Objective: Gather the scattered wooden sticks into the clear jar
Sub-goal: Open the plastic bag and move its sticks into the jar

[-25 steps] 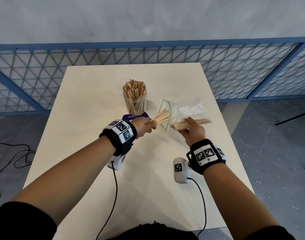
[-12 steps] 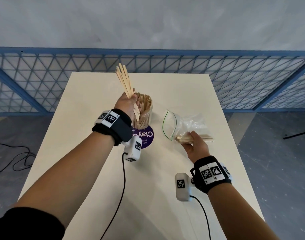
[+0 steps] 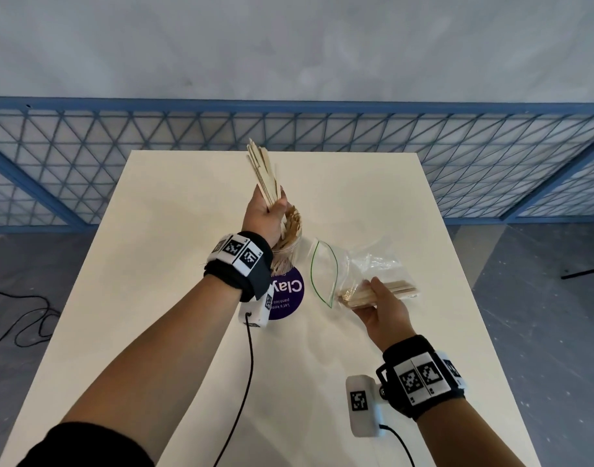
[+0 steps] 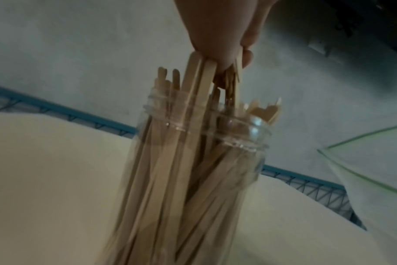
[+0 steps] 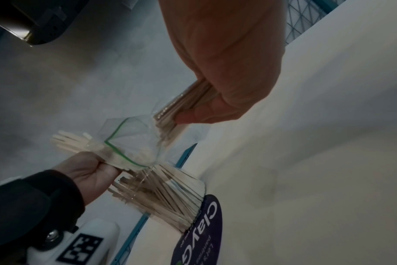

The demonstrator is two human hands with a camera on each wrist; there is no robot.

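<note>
My left hand [image 3: 267,214] grips a bundle of wooden sticks [image 3: 263,178], held upright over the clear jar [image 3: 287,249]. The lower ends of the bundle reach into the jar's mouth [image 4: 206,125], among the sticks standing inside. The jar stands on a round purple sticker [image 3: 287,294] near the table's middle. To its right my right hand [image 3: 379,305] holds a clear zip bag [image 3: 352,271] with more sticks [image 3: 383,293] in it, pinching those sticks through the plastic [image 5: 184,102]. The bag's green-edged mouth [image 3: 324,274] gapes toward the jar.
The white table [image 3: 373,197] runs back to a blue lattice railing [image 3: 491,136] and a grey wall. Grey floor lies on both sides, with black cable [image 3: 26,318] on the left. Camera cables hang from both wrists over the near table.
My left hand drew a bundle of sticks out of the bag, swung it left and upright, and brought it over the jar. The right hand kept holding the bag.
</note>
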